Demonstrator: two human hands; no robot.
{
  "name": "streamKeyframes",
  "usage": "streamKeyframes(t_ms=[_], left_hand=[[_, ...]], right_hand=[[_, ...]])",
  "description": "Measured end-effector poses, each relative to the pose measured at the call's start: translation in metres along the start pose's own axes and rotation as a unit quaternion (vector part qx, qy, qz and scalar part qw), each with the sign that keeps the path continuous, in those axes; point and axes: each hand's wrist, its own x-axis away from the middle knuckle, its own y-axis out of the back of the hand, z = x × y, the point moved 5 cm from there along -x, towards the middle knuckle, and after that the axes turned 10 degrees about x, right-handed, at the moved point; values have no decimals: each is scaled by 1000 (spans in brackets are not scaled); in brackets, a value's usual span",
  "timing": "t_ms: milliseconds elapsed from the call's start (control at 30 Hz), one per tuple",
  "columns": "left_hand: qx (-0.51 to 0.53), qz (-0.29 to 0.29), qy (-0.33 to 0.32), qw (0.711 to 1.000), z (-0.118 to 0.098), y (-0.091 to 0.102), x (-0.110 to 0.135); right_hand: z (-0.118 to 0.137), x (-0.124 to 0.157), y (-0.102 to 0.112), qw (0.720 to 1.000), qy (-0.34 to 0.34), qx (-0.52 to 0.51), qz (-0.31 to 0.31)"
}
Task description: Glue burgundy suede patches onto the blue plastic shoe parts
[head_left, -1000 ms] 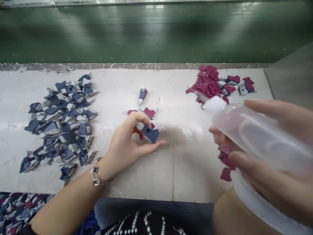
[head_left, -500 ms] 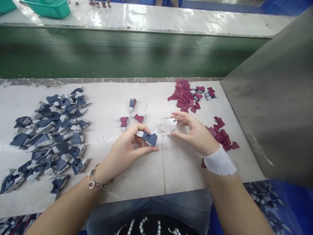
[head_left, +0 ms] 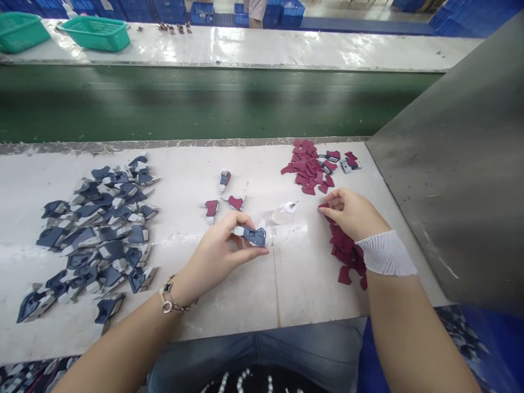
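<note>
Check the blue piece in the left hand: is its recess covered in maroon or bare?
Bare: the blue piece in the left hand shows an open recess with no maroon over it; its underside is hidden.

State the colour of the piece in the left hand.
The piece is dark blue and pale grey; head view.
</note>
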Motion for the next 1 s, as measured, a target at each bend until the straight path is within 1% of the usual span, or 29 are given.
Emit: streamKeyframes(t_ms=[67, 167, 267, 333, 433, 467, 567, 667, 833, 900, 1000], left_hand=[[4, -6, -14, 1000, -1, 0, 0], [21, -17, -43, 999, -2, 1, 1], [32, -31, -56, 997, -2, 2, 1], [33, -42, -61, 997, -3, 2, 2], [31, -56, -83, 995, -5, 3, 1], [27, -60, -94, 993, -6, 3, 1], [20, -65, -125, 990, -9, 4, 0], [21, -62, -136, 989, -10, 5, -1], [14, -68, -138, 988, -12, 6, 1], [7, -67, -145, 987, -14, 6, 3], [-5, -66, -150, 986, -16, 7, 4]], right_hand=[[8, 14, 8, 1000, 22, -16, 6], [24, 47, 17, 997, 66, -41, 28], [44, 80, 24, 991, 111, -78, 12], [61, 98, 24, 978, 154, -139, 15], [87, 114, 17, 955, 203, -210, 50], [94, 117, 14, 951, 212, -217, 53], [109, 120, 10, 950, 239, -200, 23], [114, 120, 7, 946, 256, -200, 13], [112, 112, 2, 930, 228, -281, 67], [111, 110, 1, 922, 219, -311, 77], [105, 106, -1, 910, 189, -355, 96]])
